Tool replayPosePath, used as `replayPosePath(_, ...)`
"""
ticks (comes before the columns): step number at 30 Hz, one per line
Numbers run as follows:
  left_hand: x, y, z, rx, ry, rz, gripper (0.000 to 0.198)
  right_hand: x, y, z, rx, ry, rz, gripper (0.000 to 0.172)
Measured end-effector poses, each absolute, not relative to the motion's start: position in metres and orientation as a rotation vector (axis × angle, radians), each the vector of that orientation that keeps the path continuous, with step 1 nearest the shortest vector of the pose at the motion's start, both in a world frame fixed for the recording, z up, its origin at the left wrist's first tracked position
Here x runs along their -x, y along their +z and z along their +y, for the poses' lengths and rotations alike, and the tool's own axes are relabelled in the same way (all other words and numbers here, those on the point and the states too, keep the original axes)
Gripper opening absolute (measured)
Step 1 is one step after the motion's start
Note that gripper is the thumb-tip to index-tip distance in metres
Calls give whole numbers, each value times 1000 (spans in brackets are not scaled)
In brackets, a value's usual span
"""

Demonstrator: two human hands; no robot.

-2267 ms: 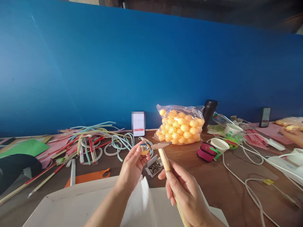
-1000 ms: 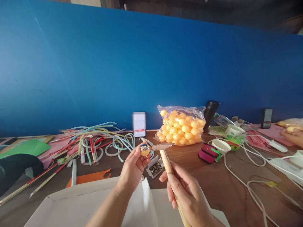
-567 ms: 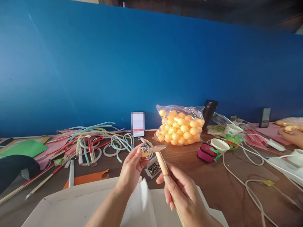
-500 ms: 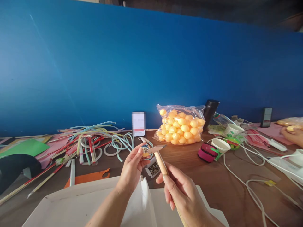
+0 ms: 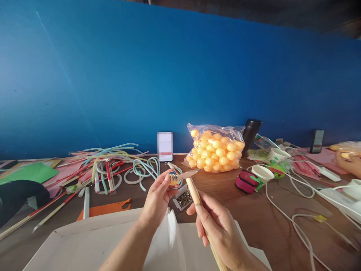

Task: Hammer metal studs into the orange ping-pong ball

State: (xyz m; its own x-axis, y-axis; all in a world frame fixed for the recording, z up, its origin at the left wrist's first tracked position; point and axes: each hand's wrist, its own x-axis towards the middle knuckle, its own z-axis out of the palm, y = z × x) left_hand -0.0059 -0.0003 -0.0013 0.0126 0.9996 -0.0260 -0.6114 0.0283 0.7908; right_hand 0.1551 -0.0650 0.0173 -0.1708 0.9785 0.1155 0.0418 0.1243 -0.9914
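Observation:
My left hand [image 5: 159, 197] pinches an orange ball [image 5: 173, 182] between thumb and fingers. Several shiny metal studs, which look like tacks, cover part of its surface. In my right hand [image 5: 216, 222] is a small hammer [image 5: 194, 192], held round its pale wooden handle. The hammer's metal head is just right of the ball; whether the two touch I cannot tell. Below and behind the ball lies a small open box [image 5: 183, 199] of metal pieces, partly hidden by my hands. White sheets of card or paper [image 5: 107, 241] lie beneath my forearms.
A clear bag of orange balls [image 5: 216, 152] stands behind, with a phone [image 5: 165, 146] to its left. Tubes and sticks [image 5: 107, 165] clutter the left. On the right are a black flask [image 5: 251, 135], paper cup [image 5: 263, 174], pink pouch [image 5: 247, 181], white cables [image 5: 282, 214] and another person's hand [image 5: 348, 162].
The hammer head has shifted slightly right, off the ball's edge, so more of the studded ball shows. Both grips stay the same.

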Motion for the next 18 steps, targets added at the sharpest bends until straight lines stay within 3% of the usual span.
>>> replayPosePath(18,6,0,2,-546,1369,616,31,-157,20,-66,1005,1221,-1360,38)
